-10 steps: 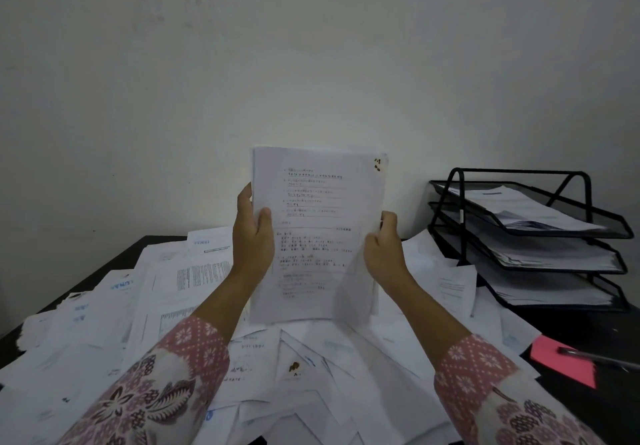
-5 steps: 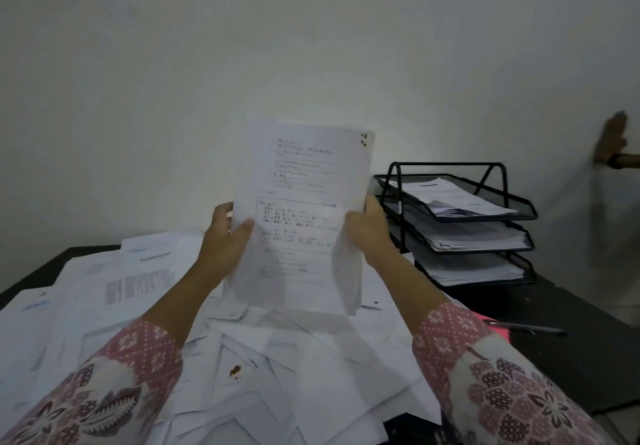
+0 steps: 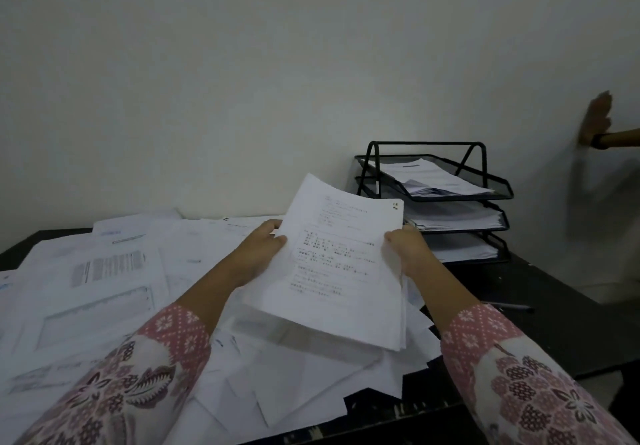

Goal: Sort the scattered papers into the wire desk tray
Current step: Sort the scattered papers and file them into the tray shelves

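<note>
Holding printed sheaf [image 3: 341, 271] centre-frame | left hand [image 3: 258, 254], right hand [image 3: 408, 254] pinch opposite edges (keeps sheets squared) | tilted toward three-tier wire tray [image 3: 485, 188], right, probably for filing

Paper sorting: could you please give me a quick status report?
Left hand and right hand grip the paper stack by its sides. Stack tilted, just left of the wire tray. All three tiers already hold papers; no obstruction seen.
</note>
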